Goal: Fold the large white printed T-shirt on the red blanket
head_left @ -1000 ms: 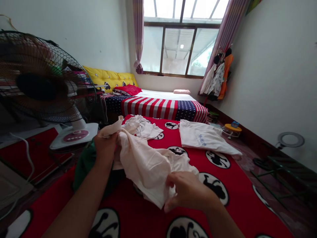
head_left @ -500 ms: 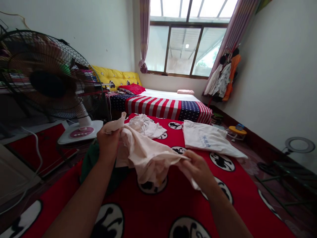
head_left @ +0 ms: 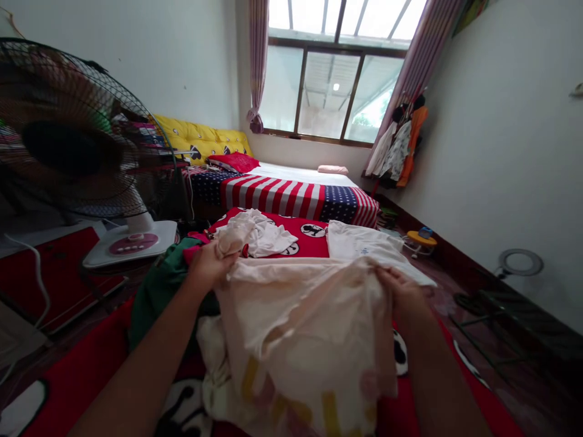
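Note:
A pale cream-pink shirt (head_left: 314,328) with a blurred yellow and pink print low on it is stretched between my two hands over the red patterned cover. My left hand (head_left: 212,264) is closed on its upper left part, with some cloth bunched above the fingers. At the upper right corner, my right hand (head_left: 401,285) grips the cloth. The shirt sags in a diagonal fold in the middle. Behind it lie a crumpled white garment (head_left: 262,233) and a flat white garment (head_left: 359,240) with small blue lettering. Dark green cloth (head_left: 159,291) is heaped beside my left forearm.
A floor fan (head_left: 68,145) on a white base stands at the left. Beyond the red cover (head_left: 91,358) is a bed with a flag-pattern spread (head_left: 277,197). To the right are a small yellow stool (head_left: 421,240), a ring light (head_left: 521,262) and a dark metal frame (head_left: 501,321).
My hands have moved apart, the right one outward. The bunched shirt has opened into a wide hanging sheet with its print showing. The view has shifted slightly to the right.

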Motion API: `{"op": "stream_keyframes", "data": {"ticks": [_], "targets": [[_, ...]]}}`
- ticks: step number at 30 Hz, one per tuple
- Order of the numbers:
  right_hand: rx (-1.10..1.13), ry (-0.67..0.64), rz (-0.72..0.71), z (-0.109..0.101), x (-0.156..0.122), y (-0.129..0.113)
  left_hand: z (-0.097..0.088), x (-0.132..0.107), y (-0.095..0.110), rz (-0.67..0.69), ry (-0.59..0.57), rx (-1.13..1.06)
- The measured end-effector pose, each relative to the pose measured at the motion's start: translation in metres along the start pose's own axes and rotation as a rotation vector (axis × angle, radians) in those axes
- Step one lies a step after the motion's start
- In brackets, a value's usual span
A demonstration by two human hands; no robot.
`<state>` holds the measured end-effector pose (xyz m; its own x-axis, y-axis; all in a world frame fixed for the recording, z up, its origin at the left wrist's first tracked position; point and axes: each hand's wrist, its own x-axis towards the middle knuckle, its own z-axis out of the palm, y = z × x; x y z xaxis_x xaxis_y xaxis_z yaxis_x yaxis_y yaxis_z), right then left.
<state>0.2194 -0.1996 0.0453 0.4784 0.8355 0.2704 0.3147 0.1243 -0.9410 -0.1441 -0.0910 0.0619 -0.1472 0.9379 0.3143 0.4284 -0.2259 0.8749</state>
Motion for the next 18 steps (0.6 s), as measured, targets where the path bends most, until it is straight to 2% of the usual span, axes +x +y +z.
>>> {"op": "stream_keyframes", "data": {"ticks": [2, 4, 5, 7, 9, 12, 14, 18], "targets": [[-0.197, 0.076, 0.025, 0.004, 0.002, 0.012, 0.010, 0.007, -0.015, 0.198, 0.064, 0.263], [-0.347, 0.103, -0.051, 0.010, 0.001, 0.017, 0.018, 0.006, -0.019, 0.384, 0.071, 0.320], [-0.360, 0.060, -0.087, 0.014, -0.001, 0.017, 0.022, 0.002, -0.017, 0.449, 0.046, 0.288], [-0.298, -0.112, -0.075, 0.024, -0.006, 0.015, 0.032, -0.008, -0.011, 0.523, -0.083, 0.203], [-0.281, -0.260, -0.014, 0.036, -0.012, 0.015, 0.043, -0.019, -0.006, 0.557, -0.287, 0.176], [-0.413, -0.319, 0.001, 0.053, -0.020, 0.025, 0.056, -0.030, -0.009, 0.577, -0.528, 0.280], [-0.506, -0.311, -0.014, 0.061, -0.024, 0.036, 0.061, -0.032, -0.016, 0.554, -0.604, 0.382], [-0.682, -0.329, -0.039, 0.065, -0.024, 0.050, 0.062, -0.030, -0.032, 0.458, -0.649, 0.457]]}}
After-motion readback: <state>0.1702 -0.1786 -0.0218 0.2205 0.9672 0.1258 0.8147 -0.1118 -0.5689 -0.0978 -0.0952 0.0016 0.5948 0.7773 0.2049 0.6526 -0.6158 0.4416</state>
